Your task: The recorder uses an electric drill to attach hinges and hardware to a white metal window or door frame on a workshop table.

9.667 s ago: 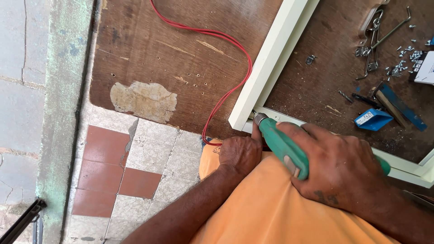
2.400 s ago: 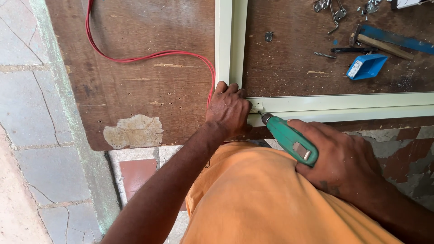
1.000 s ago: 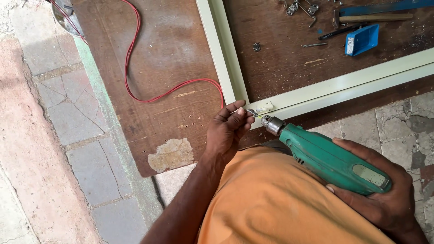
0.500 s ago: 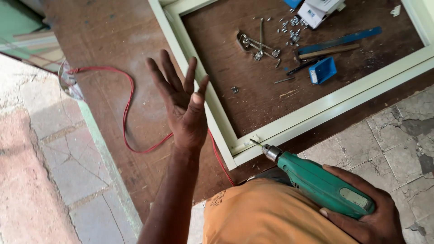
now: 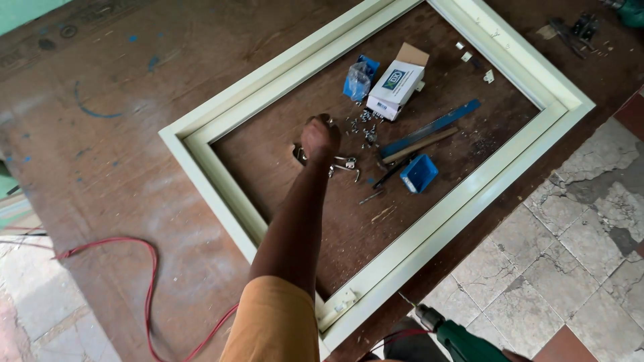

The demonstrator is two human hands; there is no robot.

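Head camera, high, looking down at workbench [image 5: 100, 154].

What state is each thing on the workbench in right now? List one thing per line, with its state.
Left hand: reached out over loose screws, fingers curled; grip hidden.
Green drill: bit fitted, pointing at the frame corner; right hand out of view.
Cream frame: lying flat on the bench.
White box: flap open.
Blue tray: upright, open-topped.
Red cable: slack, looped.

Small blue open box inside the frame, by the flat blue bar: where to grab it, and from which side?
Pinch the blue box by two opposite walls from straight above. It sits mouth-up on the board with its rim exposed. Its floor-side walls look free; the blue bar and wooden stick lie close on the far side, so avoid a sideways approach from there.
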